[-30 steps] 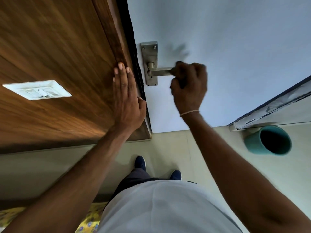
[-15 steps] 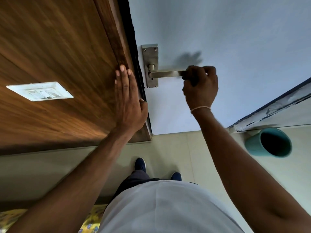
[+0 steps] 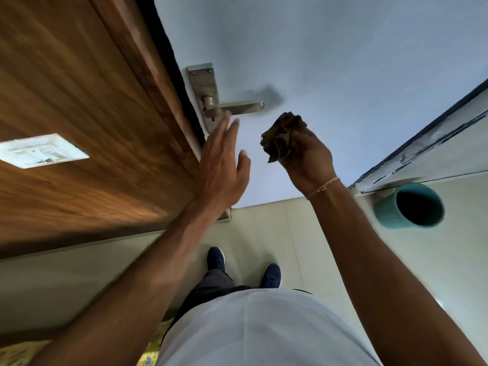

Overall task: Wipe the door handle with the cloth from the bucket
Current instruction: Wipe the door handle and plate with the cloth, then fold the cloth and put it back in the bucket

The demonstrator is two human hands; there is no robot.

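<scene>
A metal lever door handle [image 3: 237, 107] on its backplate sits on the pale blue door [image 3: 330, 62], with nothing touching the lever. My right hand [image 3: 306, 157] is below and to the right of the handle, closed around a crumpled brown cloth [image 3: 282, 136] that sticks out above the fist. My left hand [image 3: 224, 165] is open with fingers spread, lifted off the wooden frame, its fingertips blurred just under the handle's base. A teal bucket [image 3: 409, 206] stands on the floor at the right.
A brown wooden panel [image 3: 79, 101] with a white switch plate [image 3: 39, 150] fills the left side. Beige floor tiles [image 3: 264, 225] lie below, with my two blue shoes [image 3: 243, 265] on them. A white skirting edge [image 3: 422, 151] runs along the right.
My right hand has slid off the end of the handle and dropped down with the cloth. My left hand has left the wooden frame and moved right, toward the door.
</scene>
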